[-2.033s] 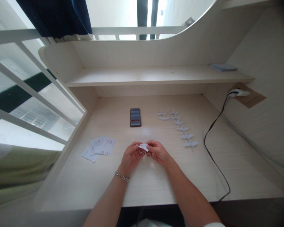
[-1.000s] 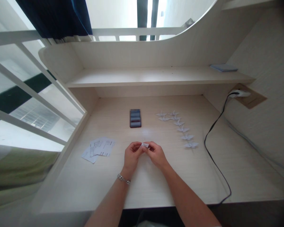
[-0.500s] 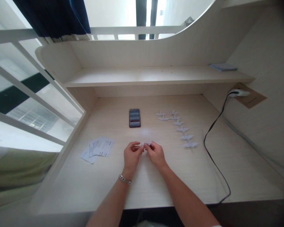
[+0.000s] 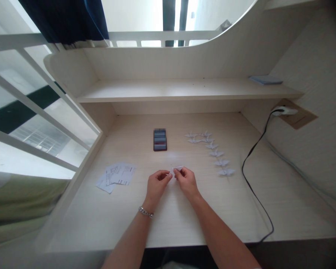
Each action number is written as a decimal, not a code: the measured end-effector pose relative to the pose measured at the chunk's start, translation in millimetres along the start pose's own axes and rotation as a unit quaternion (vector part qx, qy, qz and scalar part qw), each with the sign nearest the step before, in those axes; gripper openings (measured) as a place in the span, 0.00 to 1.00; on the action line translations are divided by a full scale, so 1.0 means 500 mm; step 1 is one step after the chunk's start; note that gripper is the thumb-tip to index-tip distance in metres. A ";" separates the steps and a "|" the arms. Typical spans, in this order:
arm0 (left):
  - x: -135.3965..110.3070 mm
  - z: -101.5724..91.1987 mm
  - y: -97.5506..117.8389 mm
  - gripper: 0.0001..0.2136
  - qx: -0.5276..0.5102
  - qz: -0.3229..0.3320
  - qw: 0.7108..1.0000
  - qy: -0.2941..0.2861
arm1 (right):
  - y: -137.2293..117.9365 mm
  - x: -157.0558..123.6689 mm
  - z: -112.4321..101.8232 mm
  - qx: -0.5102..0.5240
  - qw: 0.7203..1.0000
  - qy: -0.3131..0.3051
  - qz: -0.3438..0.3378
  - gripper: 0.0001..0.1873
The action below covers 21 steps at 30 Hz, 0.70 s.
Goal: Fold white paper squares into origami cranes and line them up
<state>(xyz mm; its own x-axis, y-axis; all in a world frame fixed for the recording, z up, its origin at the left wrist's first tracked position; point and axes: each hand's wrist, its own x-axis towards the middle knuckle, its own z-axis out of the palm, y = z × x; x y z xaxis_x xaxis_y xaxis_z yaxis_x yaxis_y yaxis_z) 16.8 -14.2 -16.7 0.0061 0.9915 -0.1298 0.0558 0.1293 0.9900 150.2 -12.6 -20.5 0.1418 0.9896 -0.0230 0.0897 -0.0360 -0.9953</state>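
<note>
Between my two hands, at the middle of the desk, is a small folded piece of white paper [image 4: 172, 171], largely covered by fingers. My left hand [image 4: 158, 184], with a silver chain bracelet [image 4: 146, 212] at the wrist, pinches its left side between thumb and fingertips. On the other side my right hand [image 4: 187, 181] grips the paper the same way; a thin white edge sticks out above its fingers. Several white folded paper cranes [image 4: 216, 153] lie in a curved line to the right of my hands. Beyond my hands rests a dark phone [image 4: 160, 139] with a blurred screen.
Overlapping printed paper slips [image 4: 120, 174] lie on the desk at left. A black cable [image 4: 243, 168] runs from a plug in the wall socket [image 4: 296, 115] down across the right side. Above the desk, a shelf [image 4: 156, 89] carries a flat booklet [image 4: 266, 79].
My hands have drawn slightly apart, and the right one has turned a little. The white paper's edge now shows above the right fingers. The view has shifted marginally.
</note>
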 end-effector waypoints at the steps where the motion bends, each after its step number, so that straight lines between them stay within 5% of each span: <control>1: 0.000 -0.001 0.000 0.14 -0.002 0.000 1.000 -0.001 | 0.001 0.001 0.000 0.003 1.000 -0.003 0.001 0.14; 21: -0.007 -0.005 0.026 0.10 0.005 0.011 1.000 -0.023 | -0.004 0.002 0.000 0.013 1.000 -0.011 0.001 0.15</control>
<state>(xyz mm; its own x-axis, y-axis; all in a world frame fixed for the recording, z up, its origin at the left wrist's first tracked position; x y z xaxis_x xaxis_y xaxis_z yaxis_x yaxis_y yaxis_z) 15.1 -16.0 -3.3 0.0538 0.9923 -0.1115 0.0643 0.1079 0.9921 150.4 -11.8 -18.8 0.1210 0.9923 -0.0266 0.0639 -0.0346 -0.9974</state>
